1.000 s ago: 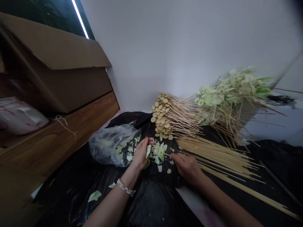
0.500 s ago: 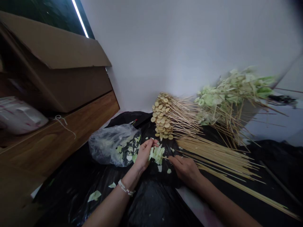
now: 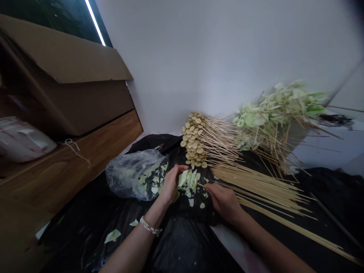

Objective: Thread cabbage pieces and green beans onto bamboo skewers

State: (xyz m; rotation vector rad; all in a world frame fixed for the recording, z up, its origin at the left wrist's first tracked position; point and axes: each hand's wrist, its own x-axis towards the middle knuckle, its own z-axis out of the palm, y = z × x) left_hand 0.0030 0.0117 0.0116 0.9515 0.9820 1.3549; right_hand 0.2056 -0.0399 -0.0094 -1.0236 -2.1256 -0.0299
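left hand curled, fingertips at the cabbage pieces; cannot tell if it holds any. right hand pinches a thin bamboo skewer, tip just beside that pile. all on black plastic sheeting. near: clear plastic bag of scraps, loose skewers, skewered round slices. behind: white wall, cardboard box.

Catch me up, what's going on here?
A person is working over a black plastic sheet. The left hand is at a pile of pale green leaf pieces, and the right hand holds a wooden skewer with its tip toward them. Behind sit skewers threaded with round tan slices and skewers threaded with green leaves. Loose skewers lie to the right, and a clear plastic bag of leaf pieces to the left.
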